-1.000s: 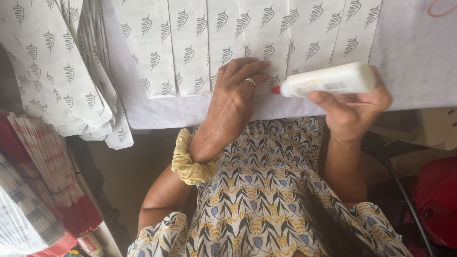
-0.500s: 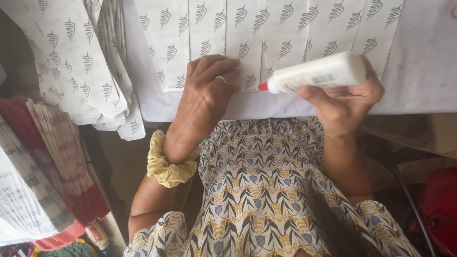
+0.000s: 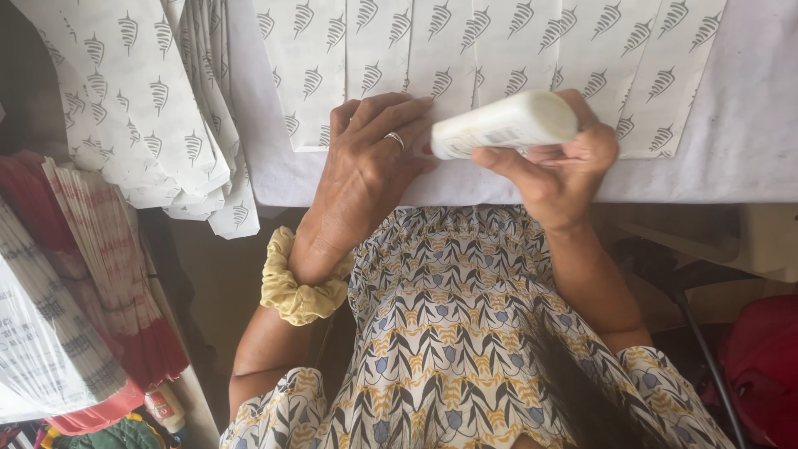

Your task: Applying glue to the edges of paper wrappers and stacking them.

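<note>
Head view is taken from above, and the nozzle of the white glue bottle (image 3: 507, 123) is hidden behind the fingers of the left hand (image 3: 366, 170), so its contact with the paper cannot be made out. The bottle is clamped in the right hand (image 3: 557, 166), tilted low over the near edge of the white surface (image 3: 740, 141). The left hand is laid flat, fingers together, on the row of leaf-printed paper sheets (image 3: 499, 41), which are cut off at the top. A yellow scrunchie (image 3: 295, 287) is worn on the left wrist. More printed sheets (image 3: 141, 108) are draped at the left, above red-edged stacks (image 3: 116, 274).
</note>
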